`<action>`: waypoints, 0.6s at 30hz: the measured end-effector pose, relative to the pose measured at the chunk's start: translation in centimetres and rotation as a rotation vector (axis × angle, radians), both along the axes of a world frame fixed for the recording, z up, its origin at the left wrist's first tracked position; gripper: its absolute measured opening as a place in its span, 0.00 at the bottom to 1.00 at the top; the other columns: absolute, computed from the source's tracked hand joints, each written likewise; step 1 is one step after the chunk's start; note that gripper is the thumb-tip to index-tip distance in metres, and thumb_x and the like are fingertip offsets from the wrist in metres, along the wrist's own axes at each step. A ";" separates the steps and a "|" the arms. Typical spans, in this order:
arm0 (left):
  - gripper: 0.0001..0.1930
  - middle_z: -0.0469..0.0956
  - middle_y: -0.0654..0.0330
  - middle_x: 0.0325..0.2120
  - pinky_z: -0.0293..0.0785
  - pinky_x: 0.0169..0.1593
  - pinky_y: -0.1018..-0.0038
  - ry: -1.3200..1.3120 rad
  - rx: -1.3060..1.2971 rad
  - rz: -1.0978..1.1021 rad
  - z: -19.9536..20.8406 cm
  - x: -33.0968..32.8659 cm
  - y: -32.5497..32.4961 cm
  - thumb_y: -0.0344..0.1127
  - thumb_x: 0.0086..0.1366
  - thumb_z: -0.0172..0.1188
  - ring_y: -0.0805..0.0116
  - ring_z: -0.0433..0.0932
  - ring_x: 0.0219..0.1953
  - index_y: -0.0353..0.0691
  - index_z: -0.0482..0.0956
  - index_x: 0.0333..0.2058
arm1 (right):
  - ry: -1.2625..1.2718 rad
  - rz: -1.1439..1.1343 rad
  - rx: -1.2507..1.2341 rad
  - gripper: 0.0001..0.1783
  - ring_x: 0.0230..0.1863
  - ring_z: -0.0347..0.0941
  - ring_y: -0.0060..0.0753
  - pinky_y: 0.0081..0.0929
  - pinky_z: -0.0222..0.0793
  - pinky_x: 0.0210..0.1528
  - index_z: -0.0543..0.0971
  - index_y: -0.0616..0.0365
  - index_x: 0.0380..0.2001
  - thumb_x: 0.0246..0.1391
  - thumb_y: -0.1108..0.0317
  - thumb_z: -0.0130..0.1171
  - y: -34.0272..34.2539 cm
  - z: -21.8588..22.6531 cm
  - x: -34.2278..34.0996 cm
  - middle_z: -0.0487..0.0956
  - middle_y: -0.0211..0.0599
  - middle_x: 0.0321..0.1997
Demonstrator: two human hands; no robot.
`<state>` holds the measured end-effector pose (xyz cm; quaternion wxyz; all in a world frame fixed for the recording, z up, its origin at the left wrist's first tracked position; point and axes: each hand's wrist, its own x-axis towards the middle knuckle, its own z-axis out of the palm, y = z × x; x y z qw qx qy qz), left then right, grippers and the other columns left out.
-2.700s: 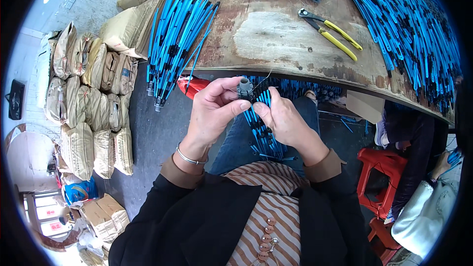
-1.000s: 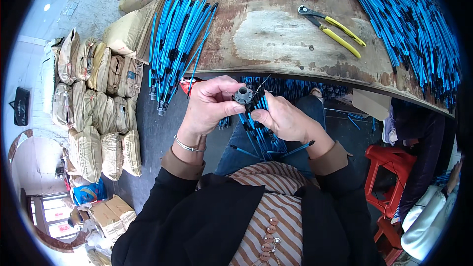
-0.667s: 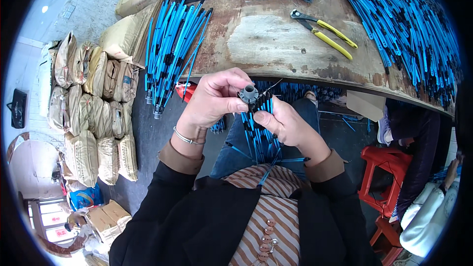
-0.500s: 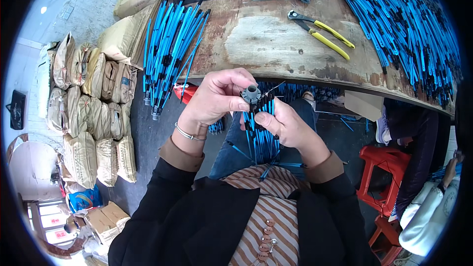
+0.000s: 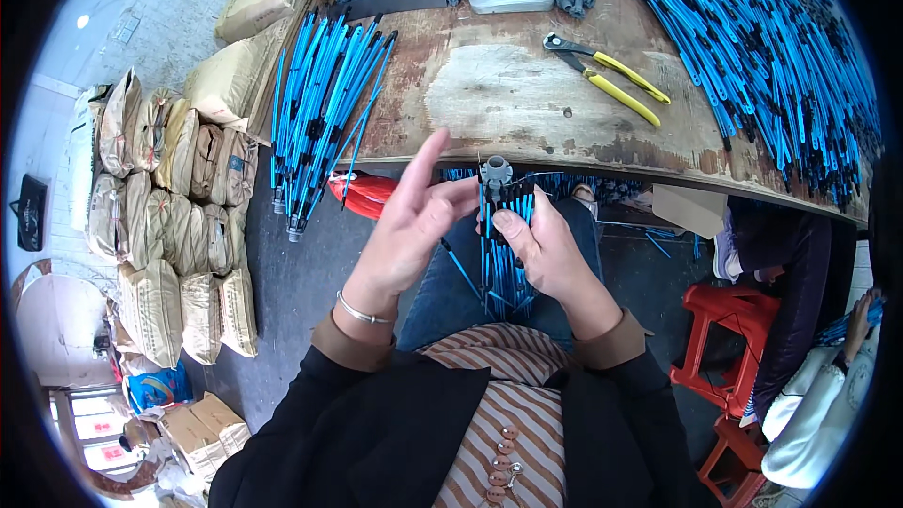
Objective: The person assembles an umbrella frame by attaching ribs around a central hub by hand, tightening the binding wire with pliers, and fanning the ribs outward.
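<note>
Left hand (image 5: 414,226) is now lifting off, fingers spread, holding nothing; right hand (image 5: 541,245) is gripping blue rod bundle (image 5: 503,226) with grey hub (image 5: 496,170).

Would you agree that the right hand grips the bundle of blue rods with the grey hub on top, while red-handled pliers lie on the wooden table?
Not quite: the pliers have yellow handles, not red, as the head view shows. The rest holds: the right hand grips the bundle of blue rods topped by the grey hub, and the pliers lie on the wooden table.
</note>
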<state>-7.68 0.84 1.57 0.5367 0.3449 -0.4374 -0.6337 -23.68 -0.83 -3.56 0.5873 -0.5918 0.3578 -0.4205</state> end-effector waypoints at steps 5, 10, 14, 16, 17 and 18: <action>0.31 0.72 0.56 0.45 0.69 0.47 0.78 -0.561 -0.134 0.271 0.6 -1.9 0.7 0.27 0.57 0.60 0.74 0.73 0.42 0.35 0.59 0.59 | 0.131 -0.068 0.004 0.23 0.37 0.76 0.48 0.36 0.69 0.39 0.65 0.68 0.44 0.58 0.56 0.49 0.3 2.0 1.3 0.77 0.52 0.33; 0.25 0.75 0.60 0.41 0.69 0.44 0.82 -0.547 -0.050 0.260 0.8 -1.0 0.5 0.23 0.57 0.58 0.79 0.72 0.39 0.33 0.65 0.55 | 0.208 -0.086 0.007 0.23 0.39 0.75 0.53 0.38 0.69 0.39 0.65 0.67 0.44 0.59 0.56 0.49 0.7 2.3 2.1 0.76 0.54 0.33; 0.24 0.77 0.62 0.37 0.69 0.41 0.82 -0.532 -0.018 0.275 0.6 -0.7 0.4 0.23 0.56 0.60 0.80 0.73 0.37 0.32 0.68 0.53 | 0.231 -0.034 0.073 0.22 0.40 0.74 0.55 0.40 0.68 0.39 0.64 0.66 0.45 0.58 0.57 0.50 0.8 2.6 1.9 0.76 0.56 0.34; 0.23 0.76 0.64 0.33 0.70 0.39 0.83 -0.511 -0.023 0.284 0.6 -0.6 0.4 0.23 0.55 0.61 0.81 0.72 0.35 0.33 0.70 0.51 | 0.173 -0.029 0.057 0.22 0.38 0.74 0.55 0.39 0.69 0.38 0.64 0.66 0.45 0.57 0.58 0.51 1.0 2.3 1.8 0.76 0.55 0.34; 0.23 0.76 0.65 0.32 0.70 0.38 0.84 -0.501 -0.024 0.288 0.6 -0.6 0.4 0.23 0.55 0.61 0.82 0.72 0.34 0.33 0.70 0.51 | 0.143 -0.026 0.050 0.22 0.38 0.75 0.54 0.39 0.69 0.38 0.64 0.65 0.46 0.57 0.58 0.52 1.1 2.1 1.8 0.76 0.55 0.34; 0.23 0.76 0.65 0.32 0.70 0.38 0.84 -0.503 -0.022 0.287 0.6 -0.6 0.5 0.23 0.55 0.61 0.82 0.72 0.34 0.33 0.70 0.51 | 0.142 -0.026 0.052 0.22 0.38 0.75 0.54 0.39 0.69 0.38 0.64 0.65 0.46 0.57 0.58 0.52 1.3 1.8 1.9 0.76 0.55 0.34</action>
